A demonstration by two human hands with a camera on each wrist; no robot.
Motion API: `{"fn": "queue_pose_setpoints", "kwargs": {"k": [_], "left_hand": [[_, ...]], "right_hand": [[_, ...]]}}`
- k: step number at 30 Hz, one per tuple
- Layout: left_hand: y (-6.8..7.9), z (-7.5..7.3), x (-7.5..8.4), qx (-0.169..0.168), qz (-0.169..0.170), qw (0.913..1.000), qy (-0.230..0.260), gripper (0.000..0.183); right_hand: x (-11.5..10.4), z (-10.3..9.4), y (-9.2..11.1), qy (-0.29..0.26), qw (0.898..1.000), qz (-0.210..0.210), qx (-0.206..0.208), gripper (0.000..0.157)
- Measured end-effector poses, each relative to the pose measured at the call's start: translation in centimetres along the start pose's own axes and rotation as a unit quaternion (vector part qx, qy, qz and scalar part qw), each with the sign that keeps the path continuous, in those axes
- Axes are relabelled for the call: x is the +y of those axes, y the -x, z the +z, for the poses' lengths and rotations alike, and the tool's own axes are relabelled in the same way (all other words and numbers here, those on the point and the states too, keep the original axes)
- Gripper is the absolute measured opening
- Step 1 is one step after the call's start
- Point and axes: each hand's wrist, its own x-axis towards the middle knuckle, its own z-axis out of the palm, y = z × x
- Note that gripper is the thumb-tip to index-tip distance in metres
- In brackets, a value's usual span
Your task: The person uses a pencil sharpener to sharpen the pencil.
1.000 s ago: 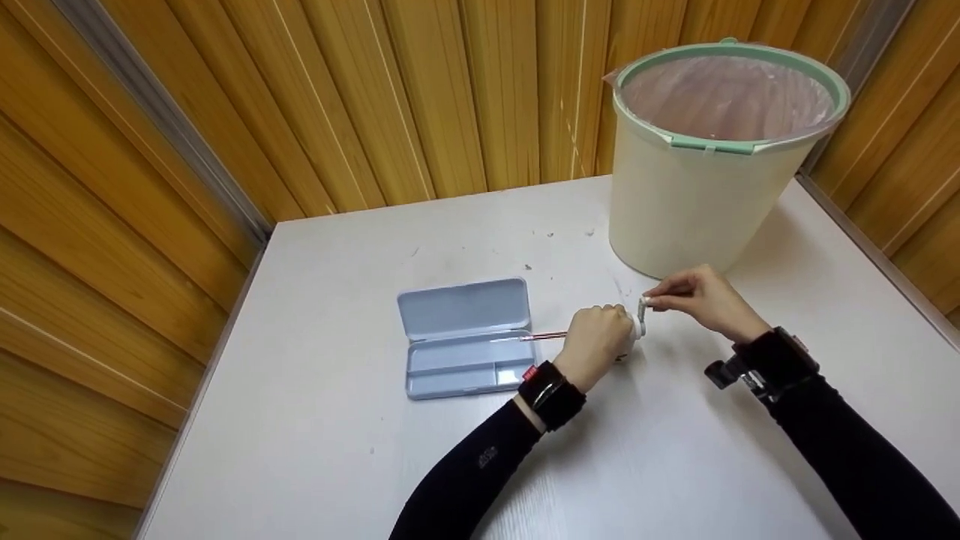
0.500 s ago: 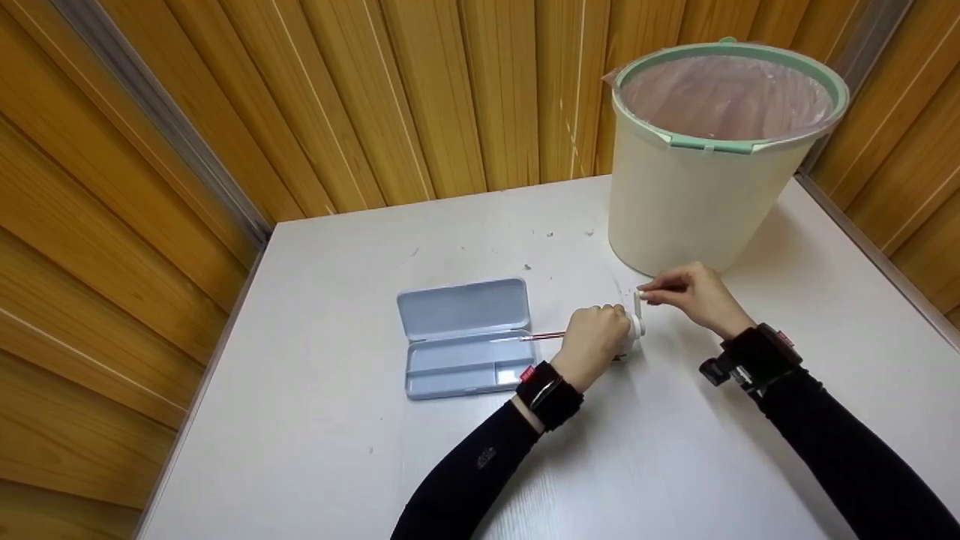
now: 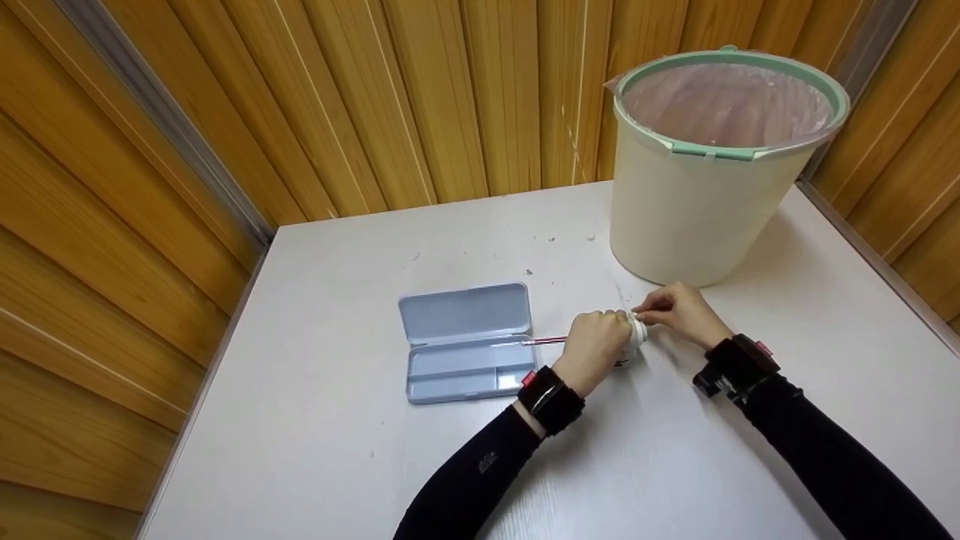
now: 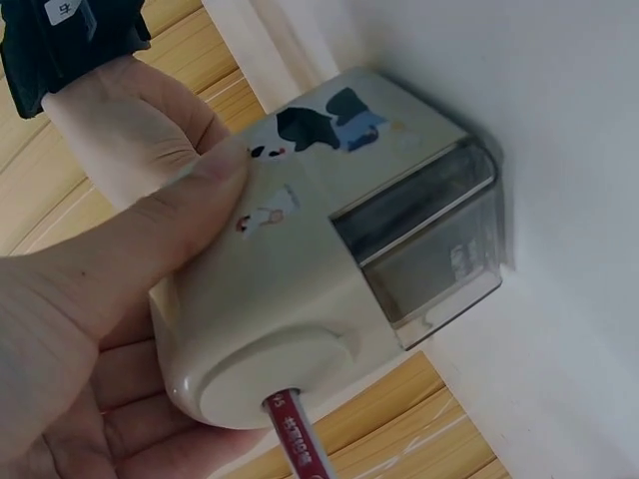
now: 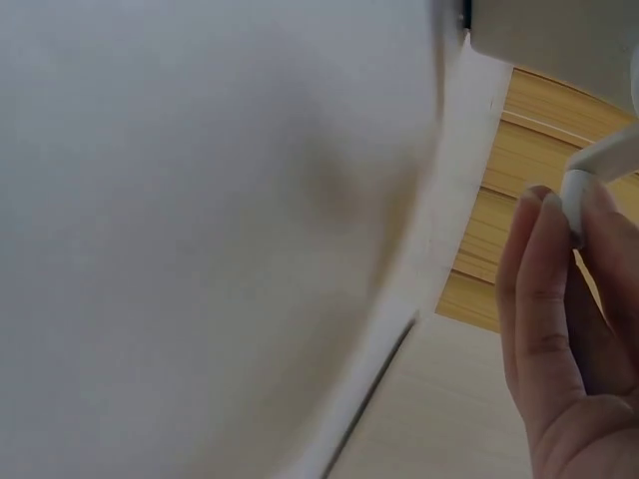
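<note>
A white crank pencil sharpener with animal pictures and a clear shavings drawer stands on the table. My left hand grips its body, thumb over the top in the left wrist view. A red pencil sticks into the hole in its end; in the head view the pencil points left toward an open light-blue pencil case. With thumb and fingertips my right hand pinches the knob of the crank handle at the sharpener's other end. My left hand hides most of the sharpener in the head view.
A cream bin with a green rim and a pink liner bag stands at the back right, just behind my right hand. Small shavings lie on the white table. Wooden panelling borders the table.
My right hand has moved left and slightly down with the crank, whose arm stood up earlier and now sits lower. My left hand still holds the sharpener in place.
</note>
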Motion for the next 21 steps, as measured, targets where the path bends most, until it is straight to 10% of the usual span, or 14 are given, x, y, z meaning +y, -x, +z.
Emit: {"fn": "queue_pose_setpoints", "kwargs": {"k": [21], "left_hand": [[0.21,0.15,0.19,0.022,-0.016,0.9995,-0.017,0.009]], "right_hand": [[0.29,0.27,0.27,0.012,0.998,-0.006,-0.058,0.004]]}}
